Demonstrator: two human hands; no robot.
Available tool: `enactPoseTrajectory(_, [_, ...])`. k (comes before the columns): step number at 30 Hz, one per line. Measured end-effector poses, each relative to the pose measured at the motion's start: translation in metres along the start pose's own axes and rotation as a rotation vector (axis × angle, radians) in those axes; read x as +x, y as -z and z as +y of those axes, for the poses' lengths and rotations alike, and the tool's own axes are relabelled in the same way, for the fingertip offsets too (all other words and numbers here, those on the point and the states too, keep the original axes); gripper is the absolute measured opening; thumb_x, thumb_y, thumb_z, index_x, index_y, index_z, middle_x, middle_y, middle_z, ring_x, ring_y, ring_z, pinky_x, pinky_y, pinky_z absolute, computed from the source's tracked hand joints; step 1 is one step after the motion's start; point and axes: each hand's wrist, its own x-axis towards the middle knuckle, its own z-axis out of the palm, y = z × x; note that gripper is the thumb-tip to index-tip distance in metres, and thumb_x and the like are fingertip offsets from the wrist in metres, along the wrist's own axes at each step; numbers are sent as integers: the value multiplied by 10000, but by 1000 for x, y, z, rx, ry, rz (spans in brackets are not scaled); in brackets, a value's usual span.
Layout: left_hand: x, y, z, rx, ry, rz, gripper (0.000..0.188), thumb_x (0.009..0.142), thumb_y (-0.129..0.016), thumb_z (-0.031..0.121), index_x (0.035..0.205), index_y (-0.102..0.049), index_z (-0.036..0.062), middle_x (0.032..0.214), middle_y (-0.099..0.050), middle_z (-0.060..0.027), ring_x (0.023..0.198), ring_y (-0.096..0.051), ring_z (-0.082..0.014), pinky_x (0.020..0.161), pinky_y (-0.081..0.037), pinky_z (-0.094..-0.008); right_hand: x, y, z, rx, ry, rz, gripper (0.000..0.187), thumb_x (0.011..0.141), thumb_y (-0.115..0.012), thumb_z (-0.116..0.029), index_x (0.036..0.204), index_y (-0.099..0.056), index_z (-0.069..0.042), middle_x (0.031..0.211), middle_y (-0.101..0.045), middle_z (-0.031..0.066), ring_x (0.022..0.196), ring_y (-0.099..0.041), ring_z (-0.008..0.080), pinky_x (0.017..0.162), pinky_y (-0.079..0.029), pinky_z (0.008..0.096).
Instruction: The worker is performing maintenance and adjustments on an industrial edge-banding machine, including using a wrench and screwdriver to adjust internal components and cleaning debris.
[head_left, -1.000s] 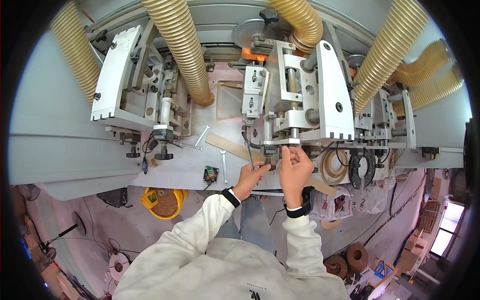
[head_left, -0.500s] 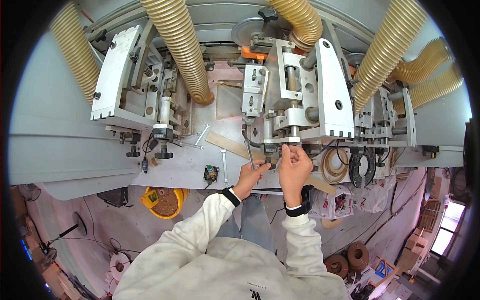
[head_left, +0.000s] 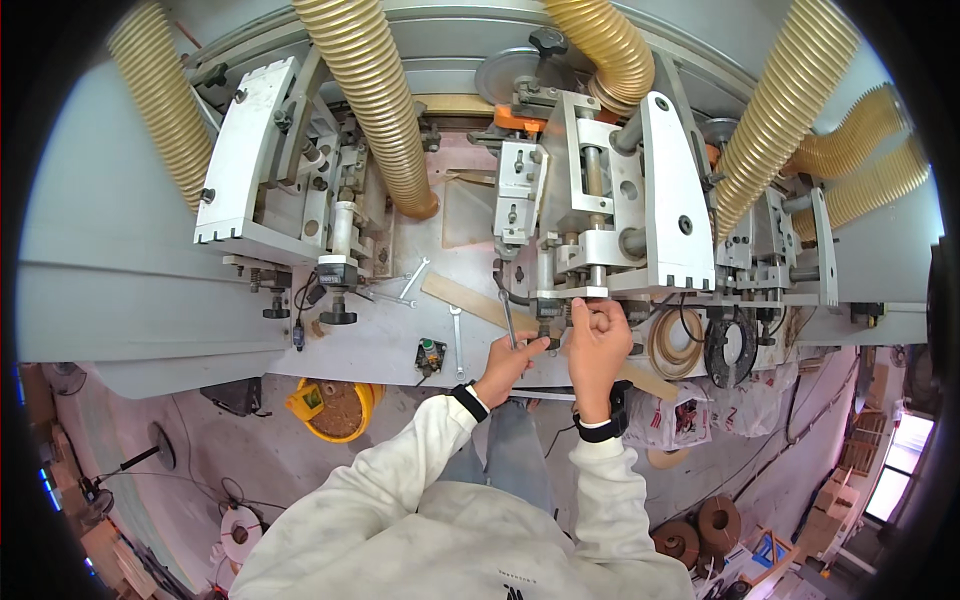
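Note:
My left hand (head_left: 503,368) is closed around a wrench (head_left: 508,318), whose shaft points up toward the machine unit. Its thumb reaches to the black knob (head_left: 547,341) below a small black counter (head_left: 549,309). Close by on the right, my right hand (head_left: 598,350) has its thumb and fingers curled together at the lower edge of the metal machine unit (head_left: 597,292). What those fingers grip is hidden. A second wrench (head_left: 457,340) lies on the white table to the left, and further wrenches (head_left: 413,282) lie behind it.
A wooden strip (head_left: 460,298) lies behind my left hand. Beside the near wrench sits a small device with a green button (head_left: 430,353). Ribbed hoses (head_left: 375,110) hang over the machine. Coiled tubing (head_left: 675,345) is at right; a yellow bucket (head_left: 368,413) stands below the table edge.
The whole view has shifted slightly, with the machine sitting lower and further right in it. Both hands keep about the same places at the machine unit, and the wrench stays in my left hand.

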Motion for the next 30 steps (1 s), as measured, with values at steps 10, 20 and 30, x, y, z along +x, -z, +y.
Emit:
enactPoseTrajectory(10, [1,1,-5,-8,-32,-3,471,834,-825,289,1140,-631,-12,743,-503,66,658,-504,-60,606,-418,-223,-1,-1,-2,259,-182,-76,237,983,-619,-163,840,-619,26,546,-532,6,469,-454,53,431,-346,236])
enactPoseTrajectory(20, [-36,-42,64,-25,-442,191,149,929,-680,155,931,-715,10,661,-470,89,582,-427,-17,506,-340,-210,1,7,5,335,-244,-92,175,948,-679,-128,909,-655,41,614,-573,-7,493,-487,38,426,-398,219])
enactPoseTrajectory(30, [-40,-69,96,-169,-165,-95,167,958,-646,197,906,-675,40,589,-430,82,494,-354,-36,498,-360,-247,7,17,-3,467,-347,-101,170,911,-693,-34,929,-524,-22,684,-602,18,527,-503,54,435,-418,234])
